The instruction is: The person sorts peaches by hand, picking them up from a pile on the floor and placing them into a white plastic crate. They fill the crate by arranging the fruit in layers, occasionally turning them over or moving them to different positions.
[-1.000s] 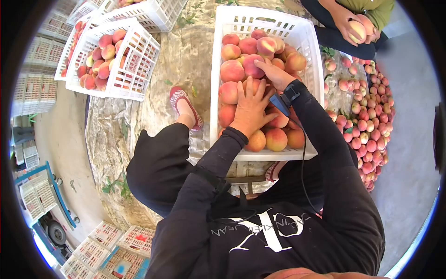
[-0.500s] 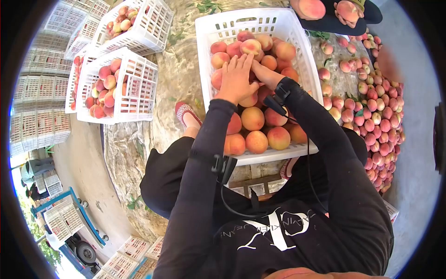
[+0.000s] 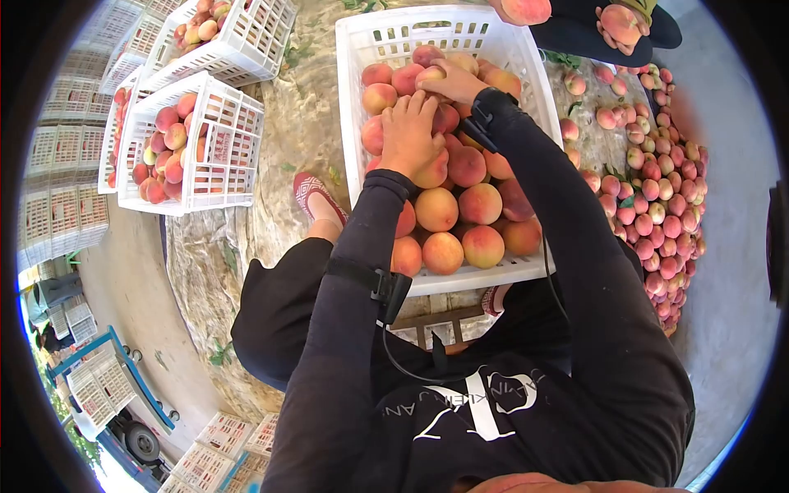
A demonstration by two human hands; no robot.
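In front of me a white plastic crate (image 3: 549, 107) holds several layers of red and yellow peaches (image 3: 436, 209). My left hand (image 3: 411, 140) lies over the peaches left of the middle, palm down with fingers slightly apart; whatever is under its palm is hidden. Farther up in the crate, my right hand (image 3: 454, 84) has its fingers around a peach (image 3: 430, 76), which is partly covered by them. Both hands are inside the crate's rim, close to each other.
White crates of peaches (image 3: 226, 148) stand at left, before stacked crates (image 3: 62, 164). Loose peaches (image 3: 653, 214) cover the ground at right. At upper right another person's hand (image 3: 620, 29) holds a peach. A blue cart (image 3: 115, 370) stands lower left.
My right hand has moved away from beside my left hand, up and left, onto a peach farther up the crate. My left hand has shifted slightly. The whole view has moved a little.
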